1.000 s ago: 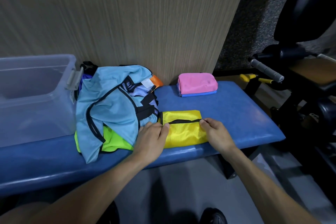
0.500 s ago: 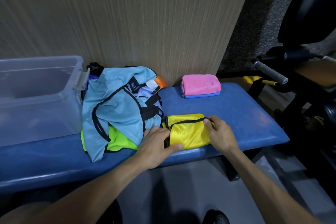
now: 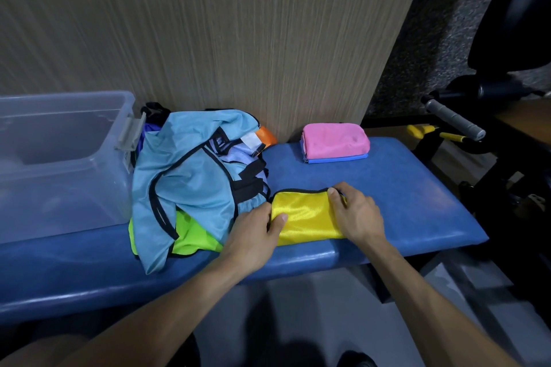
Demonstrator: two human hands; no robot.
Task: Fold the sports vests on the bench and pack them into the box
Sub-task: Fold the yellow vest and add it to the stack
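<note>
A folded yellow vest point(image 3: 307, 216) lies near the front edge of the blue bench point(image 3: 402, 202). My left hand point(image 3: 256, 232) grips its left end, thumb on top of the fabric. My right hand point(image 3: 356, 213) grips its right end, fingers curled over the black-trimmed edge. To the left sits a heap of unfolded vests, a light blue one point(image 3: 190, 185) on top and a lime green one point(image 3: 190, 234) underneath. A folded pink vest on a folded blue one point(image 3: 335, 141) rests at the back of the bench. The clear plastic box point(image 3: 59, 164) stands at the left end.
A wood-grain wall panel point(image 3: 238, 39) rises directly behind the bench. Black gym equipment with a grey handle point(image 3: 453, 119) and yellow parts stands at the right. Bare blue padding lies to the right of the yellow vest. The floor is below the bench's front edge.
The yellow vest has been folded narrower, its ends brought in under my hands. My left thumb now lies on top of the fabric and my right hand has curled over the right end.
</note>
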